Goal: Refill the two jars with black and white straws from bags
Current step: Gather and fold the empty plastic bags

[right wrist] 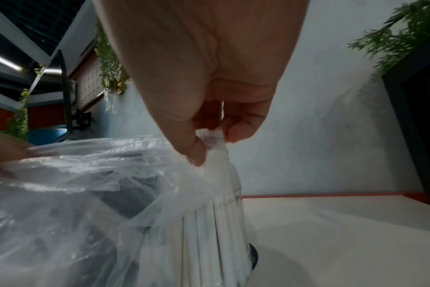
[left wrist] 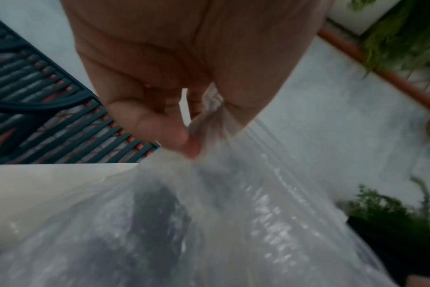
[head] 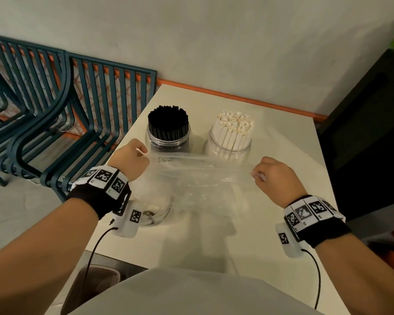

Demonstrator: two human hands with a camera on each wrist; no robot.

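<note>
Two clear jars stand at the back of the white table (head: pixel 282 142): the left jar (head: pixel 168 138) is packed with black straws (head: pixel 168 120), the right jar (head: pixel 230 145) with white straws (head: pixel 234 126). In front of them a clear plastic bag (head: pixel 205 180) is stretched between both hands, and it looks empty. My left hand (head: pixel 132 159) pinches its left corner between thumb and fingers (left wrist: pixel 184 141). My right hand (head: pixel 275 176) pinches the right corner (right wrist: pixel 210 139). Seen through the bag in the right wrist view are the white straws (right wrist: pixel 218 229).
Another crumpled clear bag (head: pixel 152 205) lies on the table under my left wrist. Teal slatted chairs (head: pixel 55 105) stand left of the table. A dark cabinet (head: pixel 369 133) is on the right, a bin (head: pixel 93 283) below the table's near edge.
</note>
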